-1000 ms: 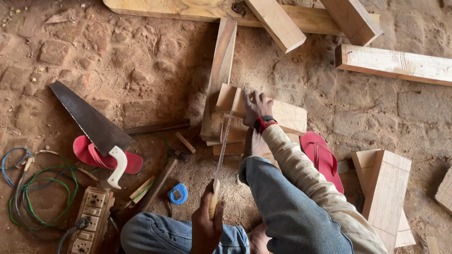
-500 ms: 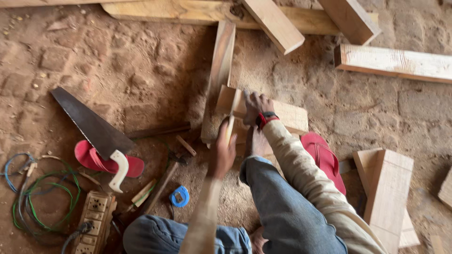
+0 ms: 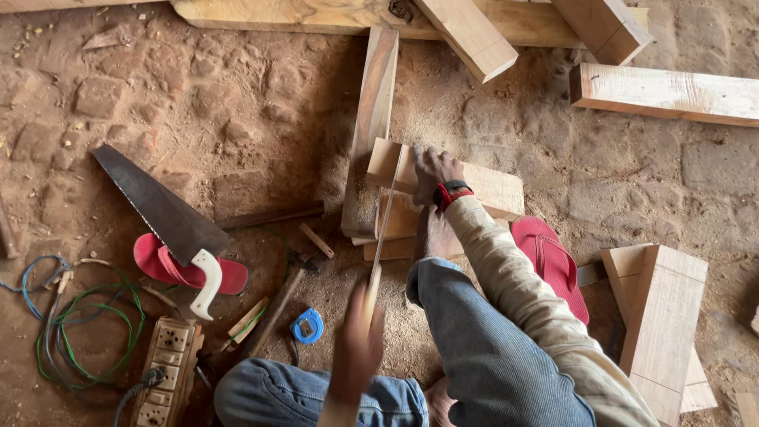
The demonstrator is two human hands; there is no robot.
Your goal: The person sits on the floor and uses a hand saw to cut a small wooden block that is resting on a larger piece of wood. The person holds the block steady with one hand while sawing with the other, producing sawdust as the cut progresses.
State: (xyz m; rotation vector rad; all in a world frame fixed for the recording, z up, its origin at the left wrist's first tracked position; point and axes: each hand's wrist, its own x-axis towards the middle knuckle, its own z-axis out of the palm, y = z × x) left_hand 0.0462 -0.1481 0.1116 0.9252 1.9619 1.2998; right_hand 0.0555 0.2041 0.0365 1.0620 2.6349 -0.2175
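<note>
My left hand [image 3: 356, 348], blurred by motion, grips the wooden handle of a thin-bladed saw [image 3: 381, 233]. Its blade runs away from me into a pale wooden block [image 3: 490, 186] lying on the dirt floor. My right hand [image 3: 435, 170], in a beige sleeve with a red-strapped watch, presses flat on top of that block right beside the blade. A bare foot [image 3: 431, 237] rests on the stacked wood pieces just below the hand. A long narrow plank [image 3: 371, 119] lies along the block's left side.
A white-handled handsaw [image 3: 162, 209] lies on a red flip-flop [image 3: 186, 273] at left. A hammer [image 3: 281, 304], blue tape measure [image 3: 307, 326], power strip [image 3: 162, 368] and coiled wires [image 3: 75, 336] sit nearby. Another flip-flop [image 3: 553, 265], wood blocks [image 3: 664, 316] and beams [image 3: 668, 91] lie right.
My left hand pushed the saw forward toward the block, then drew it back toward my body. My right hand stayed pressed on the block.
</note>
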